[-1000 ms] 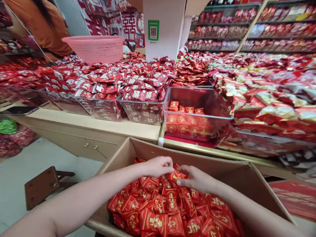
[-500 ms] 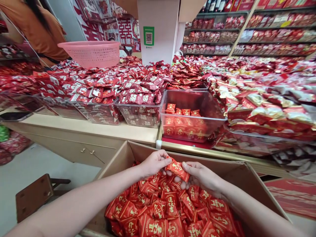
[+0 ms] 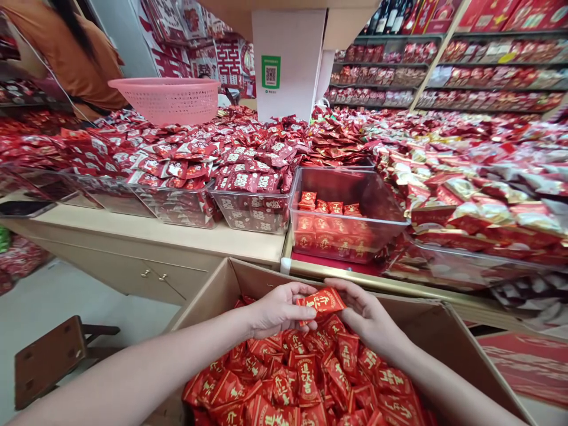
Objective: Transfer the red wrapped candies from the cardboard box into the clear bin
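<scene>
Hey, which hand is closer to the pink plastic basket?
Left. The left hand, pinching a red wrapped packet, is below and to the right of the pink plastic basket in view; the right hand is farther right, at the packet's other end.

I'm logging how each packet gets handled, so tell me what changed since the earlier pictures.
The red packet appears lifted from the pile; its right end, sloping down just before, now tilts up. The left hand holds its left end; the right hand is at the other. The clear bin and pink basket stayed put.
</scene>
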The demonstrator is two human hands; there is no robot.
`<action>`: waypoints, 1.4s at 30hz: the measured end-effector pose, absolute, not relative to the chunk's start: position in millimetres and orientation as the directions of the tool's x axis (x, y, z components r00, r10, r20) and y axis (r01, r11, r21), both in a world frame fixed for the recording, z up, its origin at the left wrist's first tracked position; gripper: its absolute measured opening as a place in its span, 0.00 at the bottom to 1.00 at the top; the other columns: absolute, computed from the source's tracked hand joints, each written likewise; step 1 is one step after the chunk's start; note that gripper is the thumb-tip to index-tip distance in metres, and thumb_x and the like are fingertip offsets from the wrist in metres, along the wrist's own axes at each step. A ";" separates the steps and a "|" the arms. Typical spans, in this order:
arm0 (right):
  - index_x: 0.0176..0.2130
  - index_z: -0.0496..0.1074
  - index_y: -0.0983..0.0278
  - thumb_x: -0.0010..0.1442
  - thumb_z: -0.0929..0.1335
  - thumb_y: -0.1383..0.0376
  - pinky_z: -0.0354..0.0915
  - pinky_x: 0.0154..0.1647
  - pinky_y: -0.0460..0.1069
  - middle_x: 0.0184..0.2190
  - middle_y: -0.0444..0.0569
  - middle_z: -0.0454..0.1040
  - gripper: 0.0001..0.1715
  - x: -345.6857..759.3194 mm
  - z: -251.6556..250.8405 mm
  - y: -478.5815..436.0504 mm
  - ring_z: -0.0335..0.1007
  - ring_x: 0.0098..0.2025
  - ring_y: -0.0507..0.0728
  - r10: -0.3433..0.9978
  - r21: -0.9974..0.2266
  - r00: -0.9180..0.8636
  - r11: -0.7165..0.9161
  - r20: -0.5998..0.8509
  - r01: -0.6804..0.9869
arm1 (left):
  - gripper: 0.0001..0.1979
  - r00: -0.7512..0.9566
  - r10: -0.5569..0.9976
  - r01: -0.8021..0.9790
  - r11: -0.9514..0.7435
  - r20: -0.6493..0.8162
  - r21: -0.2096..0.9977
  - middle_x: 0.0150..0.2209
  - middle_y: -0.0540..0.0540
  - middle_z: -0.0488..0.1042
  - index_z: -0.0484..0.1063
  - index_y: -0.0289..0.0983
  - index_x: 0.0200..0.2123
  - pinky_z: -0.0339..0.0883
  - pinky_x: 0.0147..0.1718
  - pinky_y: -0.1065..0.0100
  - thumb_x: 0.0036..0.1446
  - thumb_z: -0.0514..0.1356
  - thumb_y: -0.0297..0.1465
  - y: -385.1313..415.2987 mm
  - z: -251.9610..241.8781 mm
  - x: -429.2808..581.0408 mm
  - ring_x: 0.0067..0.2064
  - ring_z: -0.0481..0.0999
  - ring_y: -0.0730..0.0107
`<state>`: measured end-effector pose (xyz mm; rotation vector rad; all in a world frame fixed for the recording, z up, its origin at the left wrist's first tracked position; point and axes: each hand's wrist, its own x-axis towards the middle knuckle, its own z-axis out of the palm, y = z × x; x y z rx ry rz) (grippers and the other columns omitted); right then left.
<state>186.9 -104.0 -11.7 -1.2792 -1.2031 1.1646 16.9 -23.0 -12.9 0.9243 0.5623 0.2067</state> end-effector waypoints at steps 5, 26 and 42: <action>0.44 0.60 0.62 0.50 0.65 0.65 0.64 0.35 0.50 0.38 0.49 0.69 0.19 179.4 -9.1 -103.4 0.68 0.35 0.53 0.959 -0.887 0.060 -0.231 -0.277 -0.400 | 0.25 0.771 0.589 -0.030 0.413 -0.242 0.910 0.29 0.48 0.70 0.56 0.33 0.42 0.62 0.25 0.72 0.41 0.63 0.28 -26.3 -21.3 21.8 0.25 0.70 0.76; 0.37 0.64 0.65 0.51 0.64 0.56 0.62 0.24 0.47 0.30 0.49 0.68 0.16 190.4 -14.7 -94.6 0.61 0.22 0.50 0.987 -0.932 0.156 -0.023 0.036 0.361 | 0.17 0.837 0.415 0.130 0.483 -0.357 0.866 0.35 0.44 0.71 0.66 0.37 0.43 0.59 0.25 0.76 0.50 0.55 0.37 -28.0 -13.6 15.5 0.31 0.74 0.71; 0.45 0.59 0.57 0.51 0.62 0.65 0.65 0.28 0.47 0.33 0.50 0.73 0.19 172.5 96.8 -106.2 0.70 0.31 0.56 0.707 -0.103 -0.163 0.318 0.688 0.942 | 0.20 0.822 0.515 -0.117 0.569 -0.242 0.814 0.30 0.43 0.72 0.66 0.33 0.33 0.61 0.29 0.71 0.50 0.50 0.46 -27.9 7.1 2.5 0.29 0.71 0.71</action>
